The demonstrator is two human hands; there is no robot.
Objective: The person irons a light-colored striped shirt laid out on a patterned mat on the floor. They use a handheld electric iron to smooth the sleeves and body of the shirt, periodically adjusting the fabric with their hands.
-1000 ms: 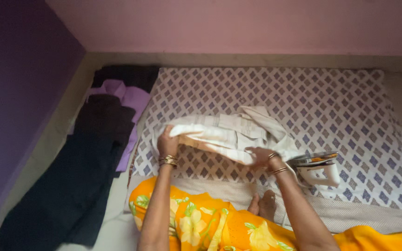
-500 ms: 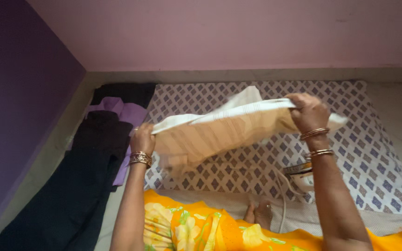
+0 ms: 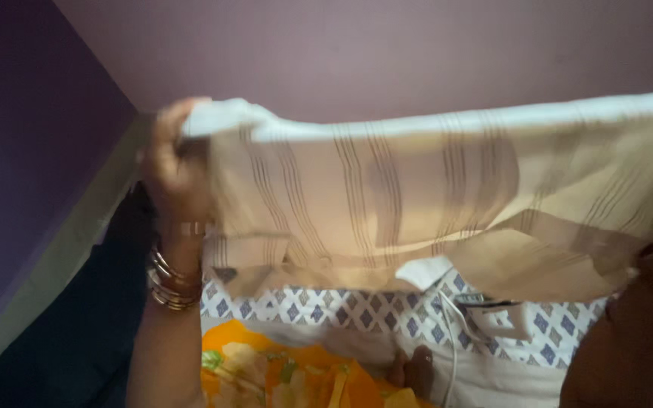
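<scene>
In the head view, the left hand [image 3: 171, 162] was raised high at the left, its fingers [image 3: 166, 125] curled tight over the upper corner of a cream striped cloth [image 3: 432, 204]. Gold bangles [image 3: 171, 281] sat stacked on that wrist. The cloth was held up in the air and stretched wide across the frame, its top edge running nearly level from the left hand to the right border, thin dark stripes running down it in groups. Its lower edge hung loose and uneven above the patterned mat [image 3: 341, 313].

The right hand itself was not visible: only a dark forearm [image 3: 629, 340] rose at the lower right behind the cloth's hanging edge, so I could not tell how those fingers were set, though the cloth's right end was carried up on that side.

Below the cloth, a white electric iron [image 3: 496, 317] rested on the mat, which was pale with blue diamond shapes, and a white cord [image 3: 447, 355] ran down from the iron toward the person. An orange floral garment [image 3: 281, 374] covered the person's lap at the bottom, with toes [image 3: 413, 372] just beside it. Dark clothing [image 3: 77, 340] lay on the floor at the left, near the purple wall [image 3: 24, 151].
</scene>
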